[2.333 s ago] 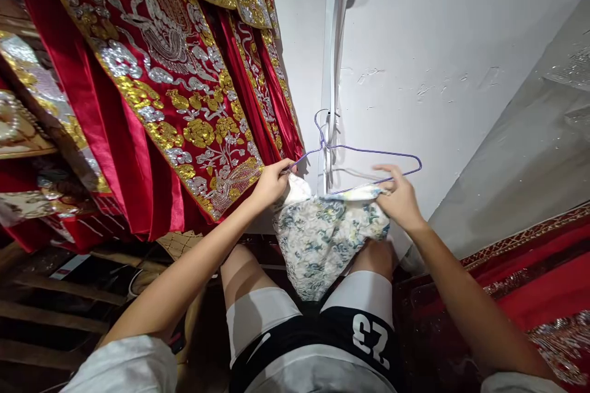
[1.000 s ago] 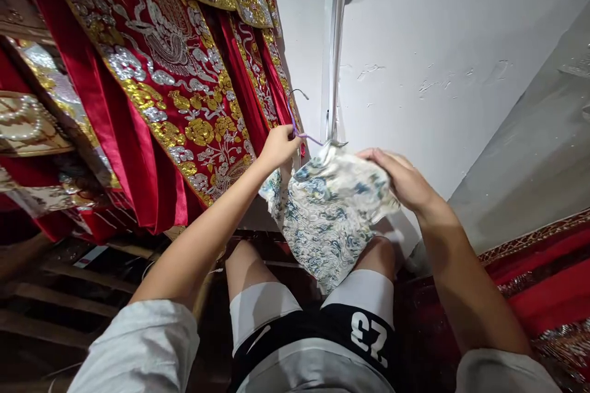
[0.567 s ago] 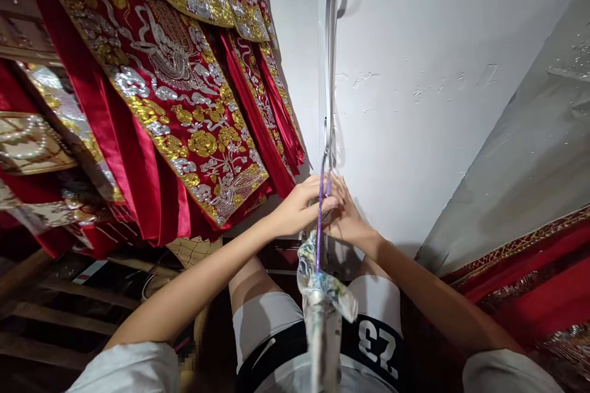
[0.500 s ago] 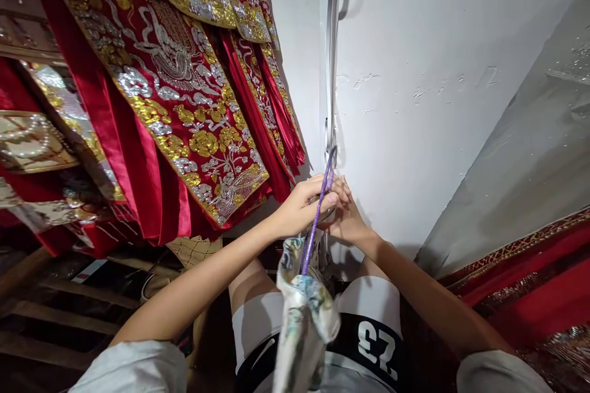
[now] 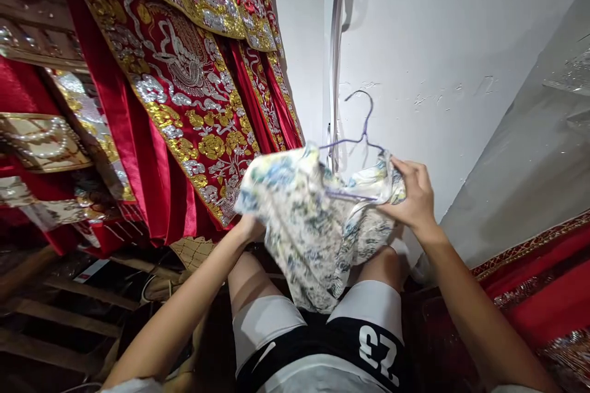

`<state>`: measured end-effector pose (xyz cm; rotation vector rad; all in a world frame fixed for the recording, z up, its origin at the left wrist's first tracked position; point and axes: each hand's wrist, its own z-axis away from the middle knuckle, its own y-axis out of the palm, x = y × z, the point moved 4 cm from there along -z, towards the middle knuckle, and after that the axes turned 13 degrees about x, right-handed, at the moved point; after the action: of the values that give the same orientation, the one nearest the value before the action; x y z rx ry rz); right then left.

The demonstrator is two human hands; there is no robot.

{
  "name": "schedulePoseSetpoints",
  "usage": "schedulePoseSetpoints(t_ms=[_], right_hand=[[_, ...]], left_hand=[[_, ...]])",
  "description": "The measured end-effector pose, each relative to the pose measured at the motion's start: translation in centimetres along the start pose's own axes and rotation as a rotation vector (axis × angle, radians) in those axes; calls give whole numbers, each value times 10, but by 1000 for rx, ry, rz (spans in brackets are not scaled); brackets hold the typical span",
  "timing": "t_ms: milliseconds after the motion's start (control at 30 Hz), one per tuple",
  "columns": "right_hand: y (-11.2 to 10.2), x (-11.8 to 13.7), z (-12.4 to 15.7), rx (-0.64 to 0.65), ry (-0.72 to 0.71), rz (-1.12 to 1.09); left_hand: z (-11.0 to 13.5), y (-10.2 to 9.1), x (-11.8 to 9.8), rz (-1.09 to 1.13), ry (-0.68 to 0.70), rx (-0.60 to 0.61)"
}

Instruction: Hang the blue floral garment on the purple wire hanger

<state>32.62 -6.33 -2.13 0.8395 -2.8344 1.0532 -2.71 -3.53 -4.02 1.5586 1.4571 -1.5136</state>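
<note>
A pale floral shirt with blue and yellow print hangs spread in front of my knees. Inside it sits a purple wire hanger, its hook pointing up above the neckline. My right hand pinches the shirt at the shoulder on the right, thumb on top. At the other side, my left hand is against the shirt's edge near the sleeve, its fingers hidden behind the cloth. The shirt's left part is a little blurred.
Red garments with gold and silver embroidery hang at the left. A white wall with an upright strip stands ahead. Wooden slats lie low on the left. Red fabric edges the right side.
My hands were together near the upright strip, with the hanger and shirt edge-on. Now they are apart, and the shirt is turned broadside and raised, my right hand gripping its shoulder.
</note>
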Motion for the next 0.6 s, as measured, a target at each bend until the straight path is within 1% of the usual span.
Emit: schedulePoseSetpoints(t_ms=[67, 100, 167, 233, 333, 400, 467, 500, 533, 567, 600], right_hand=[[-6, -5, -6, 7, 106, 36], [-6, -3, -11, 26, 140, 44], [-1, 8, -20, 81, 144, 45], [4, 25, -26, 146, 74, 33], [5, 47, -21, 224, -62, -39], [5, 58, -9, 253, -133, -183], [11, 68, 10, 224, -135, -387], [18, 71, 21, 181, -78, -488], [29, 74, 34, 122, 17, -571], [43, 75, 48, 44, 161, -641], [62, 76, 63, 0, 355, -688]], left_hand=[[4, 3, 33, 147, -63, 20], [6, 8, 49, 246, -96, 33], [11, 22, 77, 391, -141, 13], [18, 40, 99, 442, -130, -60], [35, 65, 126, 504, -115, -239], [48, 81, 140, 569, -162, -318], [58, 96, 150, 642, -225, -345], [62, 101, 153, 670, -246, -348], [66, 106, 154, 685, -255, -346], [69, 109, 153, 688, -254, -338], [71, 111, 151, 678, -246, -328]])
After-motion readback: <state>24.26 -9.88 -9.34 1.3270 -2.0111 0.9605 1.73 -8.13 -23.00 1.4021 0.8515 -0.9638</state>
